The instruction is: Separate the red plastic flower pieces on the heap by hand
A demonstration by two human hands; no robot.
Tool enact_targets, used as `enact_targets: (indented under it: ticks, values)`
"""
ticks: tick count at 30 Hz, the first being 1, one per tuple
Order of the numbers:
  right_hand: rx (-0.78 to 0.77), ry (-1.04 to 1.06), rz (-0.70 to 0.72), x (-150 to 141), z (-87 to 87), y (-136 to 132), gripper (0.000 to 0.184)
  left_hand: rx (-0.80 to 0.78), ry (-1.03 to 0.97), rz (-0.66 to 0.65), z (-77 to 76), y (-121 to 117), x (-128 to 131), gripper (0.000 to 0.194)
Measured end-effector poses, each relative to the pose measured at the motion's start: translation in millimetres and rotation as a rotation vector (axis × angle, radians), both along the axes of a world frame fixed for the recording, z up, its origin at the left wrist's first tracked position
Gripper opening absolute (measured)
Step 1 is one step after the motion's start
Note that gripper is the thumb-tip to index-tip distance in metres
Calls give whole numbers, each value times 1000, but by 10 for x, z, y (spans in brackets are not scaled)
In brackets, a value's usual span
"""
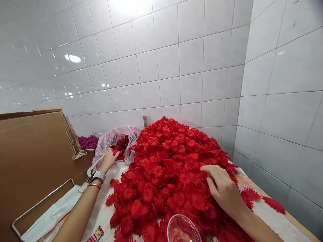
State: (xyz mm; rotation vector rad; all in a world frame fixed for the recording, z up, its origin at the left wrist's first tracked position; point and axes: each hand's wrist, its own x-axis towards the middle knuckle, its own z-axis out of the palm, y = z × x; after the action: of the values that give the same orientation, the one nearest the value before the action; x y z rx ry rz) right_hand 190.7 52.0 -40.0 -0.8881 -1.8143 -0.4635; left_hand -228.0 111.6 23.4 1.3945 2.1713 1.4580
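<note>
A large heap of red fringed felt flowers (171, 168) fills the middle of the table. My left hand (109, 159) is at the mouth of a clear plastic bag (103, 143), thumb and fingers closed around a red felt flower (115, 152). Darker red pieces (122, 146) lie inside this bag. On the heap's right side rests my right hand (222, 185), index finger and thumb apart, its fingertips at the flowers. I see nothing held in it; the other fingers are partly hidden. A clear plastic cup (183, 230) stands at the heap's near edge.
At the left stands a cardboard box (32, 158), with a metal wire frame (42, 201) and white cloth (54, 210) before it. Purple material (87, 142) lies behind. A small wrapper (96, 234) is near the front. Tiled walls (191, 87) close off the back and right.
</note>
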Motion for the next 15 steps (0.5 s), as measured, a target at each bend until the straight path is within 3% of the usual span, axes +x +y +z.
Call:
enact_targets:
  ticks: [5, 8, 15]
  values:
    - [-6, -5, 44, -33, 9, -32, 22, 49, -449, -332, 203, -150, 469, 22]
    - [-16, 11, 59, -48, 22, -49, 23, 58, -695, -538, 292, -300, 805, 40]
    - [-23, 29, 69, -46, 41, -38, 24, 33, -1032, -769, 207, -605, 1433, 59]
